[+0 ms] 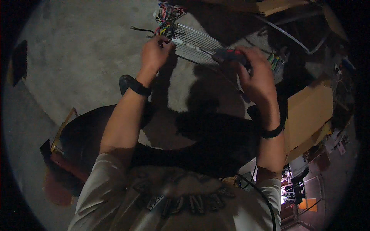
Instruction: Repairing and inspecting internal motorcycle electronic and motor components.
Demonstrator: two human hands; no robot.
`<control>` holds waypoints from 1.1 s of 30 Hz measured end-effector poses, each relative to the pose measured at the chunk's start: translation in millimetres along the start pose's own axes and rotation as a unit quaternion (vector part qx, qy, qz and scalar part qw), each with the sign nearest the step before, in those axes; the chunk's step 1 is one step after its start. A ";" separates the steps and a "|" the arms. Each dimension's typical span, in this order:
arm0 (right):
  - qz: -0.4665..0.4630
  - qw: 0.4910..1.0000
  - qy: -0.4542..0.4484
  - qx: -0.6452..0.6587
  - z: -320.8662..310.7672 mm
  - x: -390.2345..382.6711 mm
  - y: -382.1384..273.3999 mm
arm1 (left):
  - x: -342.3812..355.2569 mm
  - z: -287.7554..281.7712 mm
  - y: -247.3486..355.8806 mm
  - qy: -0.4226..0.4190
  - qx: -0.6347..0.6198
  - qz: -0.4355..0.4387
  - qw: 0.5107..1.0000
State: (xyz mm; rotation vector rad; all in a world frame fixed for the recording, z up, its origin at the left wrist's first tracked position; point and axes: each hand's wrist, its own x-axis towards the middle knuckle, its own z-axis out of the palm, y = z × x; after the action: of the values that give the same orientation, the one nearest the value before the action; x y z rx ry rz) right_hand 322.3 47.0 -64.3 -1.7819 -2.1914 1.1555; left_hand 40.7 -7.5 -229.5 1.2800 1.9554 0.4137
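A silver finned motor controller [194, 46], long and narrow, lies at a slant over the concrete floor. Bundled coloured wires [168, 16] come out of its far left end. At that wired end my left hand [156, 53] is closed, its thumb and fingers gripping the edge; the fingertips are partly in shadow. My right hand [257, 73] is wrapped round a screwdriver [233, 56] with a dark and red handle. The screwdriver points left across the controller's fins; whether its tip touches a screw is too dark to tell.
An open cardboard box [310, 113] stands at my right, with more cardboard [275, 5] at the far right. Green-handled tools [274, 61] lie beyond my right hand. A bent pale strip [295, 38] crosses the shadowed area. A black cable [262, 192] hangs beside my right arm.
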 end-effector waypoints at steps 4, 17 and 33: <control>-0.022 0.999 -0.002 -0.030 7.1 9.7 10.7 | -4.3 15.8 -16.2 0.070 -0.015 0.012 0.997; -0.027 0.999 0.000 -0.028 14.6 12.6 -1.5 | -24.8 40.1 -16.3 0.141 0.036 -0.068 0.987; -0.044 0.998 -0.001 -0.034 19.1 11.6 -6.4 | -26.4 50.1 -11.0 0.167 -0.001 -0.031 0.985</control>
State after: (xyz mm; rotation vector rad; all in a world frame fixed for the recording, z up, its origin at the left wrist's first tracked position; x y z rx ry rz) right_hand 303.8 47.5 -78.5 -1.6911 -2.3109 1.0775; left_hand 76.2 -42.2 -259.0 1.2031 2.2659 0.6324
